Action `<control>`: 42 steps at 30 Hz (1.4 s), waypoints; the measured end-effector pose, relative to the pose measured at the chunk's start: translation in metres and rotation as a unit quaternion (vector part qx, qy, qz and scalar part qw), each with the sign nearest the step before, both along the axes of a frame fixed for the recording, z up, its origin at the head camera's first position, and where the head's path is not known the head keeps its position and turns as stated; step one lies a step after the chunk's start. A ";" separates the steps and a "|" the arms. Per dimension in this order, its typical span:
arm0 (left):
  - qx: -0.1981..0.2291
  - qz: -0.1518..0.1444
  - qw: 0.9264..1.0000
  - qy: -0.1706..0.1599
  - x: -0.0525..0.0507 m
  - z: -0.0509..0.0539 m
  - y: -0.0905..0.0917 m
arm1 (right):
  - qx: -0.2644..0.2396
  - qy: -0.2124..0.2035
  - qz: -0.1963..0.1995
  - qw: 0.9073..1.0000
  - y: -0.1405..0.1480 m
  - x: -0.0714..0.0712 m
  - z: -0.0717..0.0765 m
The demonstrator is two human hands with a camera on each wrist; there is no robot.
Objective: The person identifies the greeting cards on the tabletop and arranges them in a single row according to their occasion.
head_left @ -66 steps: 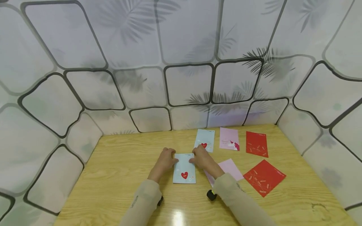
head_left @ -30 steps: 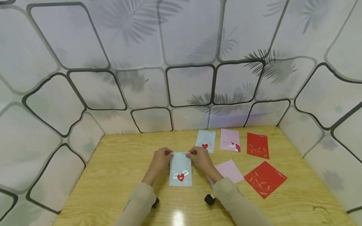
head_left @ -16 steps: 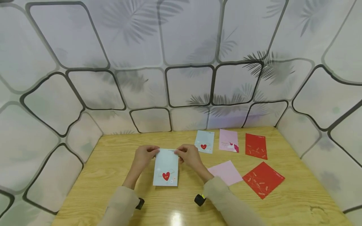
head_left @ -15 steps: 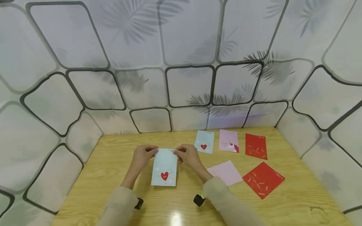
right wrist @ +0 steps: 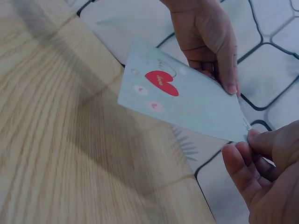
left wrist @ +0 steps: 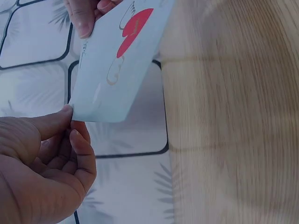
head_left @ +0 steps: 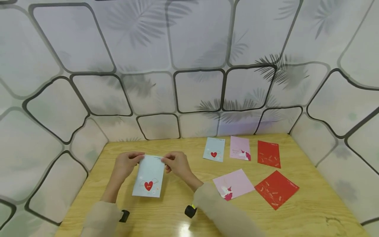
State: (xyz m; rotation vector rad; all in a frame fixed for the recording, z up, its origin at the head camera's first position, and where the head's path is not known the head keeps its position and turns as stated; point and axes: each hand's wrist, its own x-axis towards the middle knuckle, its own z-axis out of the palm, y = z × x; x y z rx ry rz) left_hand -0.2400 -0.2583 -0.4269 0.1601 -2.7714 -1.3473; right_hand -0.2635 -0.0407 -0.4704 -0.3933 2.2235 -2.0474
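A pale blue card with a winged red heart hangs tilted above the left part of the table. My left hand pinches its upper left corner between thumb and fingers. At the upper right corner, my right hand does the same. Both wrist views show the blue card held by its corners, its lower end free of the wooden surface. In the right wrist view the heart and small pale prints face the camera.
At the back right lie another blue card, a pink card and a red card. Nearer are a tilted pink card and a tilted red card. Patterned fabric walls border the wooden table.
Both hands have lifted the blue card off the table and carried it left. The near pink card, partly covered by the right arm before, now shows fully. The other cards have stayed put.
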 end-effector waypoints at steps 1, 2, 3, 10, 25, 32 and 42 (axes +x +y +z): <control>-0.002 0.000 1.000 0.000 0.002 0.001 -0.004 | 0.003 0.002 0.001 1.000 -0.004 0.001 0.001; -0.005 -0.001 1.000 0.000 0.004 0.002 -0.008 | 0.008 0.005 0.002 1.000 -0.008 0.002 0.001; -0.008 -0.001 1.000 0.000 0.005 0.003 -0.012 | 0.015 0.009 0.002 1.000 -0.012 0.002 0.000; -0.016 -0.002 1.000 -0.004 0.013 0.007 -0.035 | 0.045 0.031 -0.002 0.999 -0.034 0.005 -0.002; -0.023 -0.052 0.998 -0.042 0.014 0.002 -0.071 | 0.051 0.028 0.010 0.998 -0.065 0.008 -0.022; -0.019 -0.060 0.996 -0.060 0.013 -0.026 -0.087 | 0.070 0.002 0.012 0.997 -0.077 0.013 -0.037; -0.018 -0.050 0.995 -0.085 0.013 -0.054 -0.092 | 0.162 0.023 0.002 0.987 -0.085 0.016 -0.060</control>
